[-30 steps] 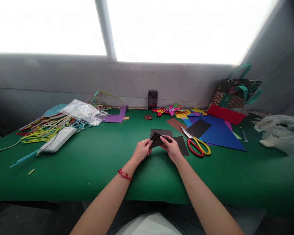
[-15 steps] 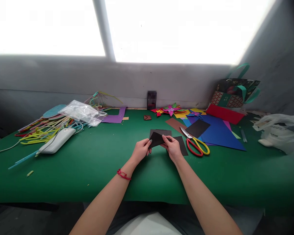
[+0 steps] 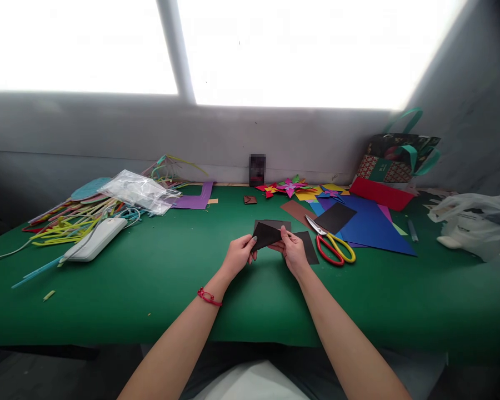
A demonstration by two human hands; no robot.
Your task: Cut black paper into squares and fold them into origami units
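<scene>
Held piece: we observe one black sheet (image 3: 266, 235), left of the scissors (image 3: 326, 235) and up over the table (image 3: 170, 272). It looks folded; we cannot tell how many layers. Our left hand (image 3: 239, 253) grips its left end, thumb on top, the other fingers partly hidden beneath. Our right hand (image 3: 294, 251) pinches its right end between thumb and fingers. A red bracelet (image 3: 209, 297) sits on the left wrist.

Flat on the table, left of the scissors, we record a second sheet (image 3: 285, 225), dark, behind the held piece, and a third sheet (image 3: 310, 248), black, partly under the right hand. Just beyond the scissors lies a fourth sheet (image 3: 337, 218), also black; at their blade tips, a brown sheet (image 3: 294, 210). Right of the scissors: a blue sheet (image 3: 377, 233).

Farther beyond the scissors, to their left, we note paper flowers (image 3: 289, 188) and a small brown fold (image 3: 250, 199). Beyond and right of them: a red piece (image 3: 381, 194) in front of a gift bag (image 3: 387, 168). Far right of the scissors, a plastic bag (image 3: 475, 225); far left, a white device (image 3: 98, 239) and a clear bag (image 3: 137, 191).
</scene>
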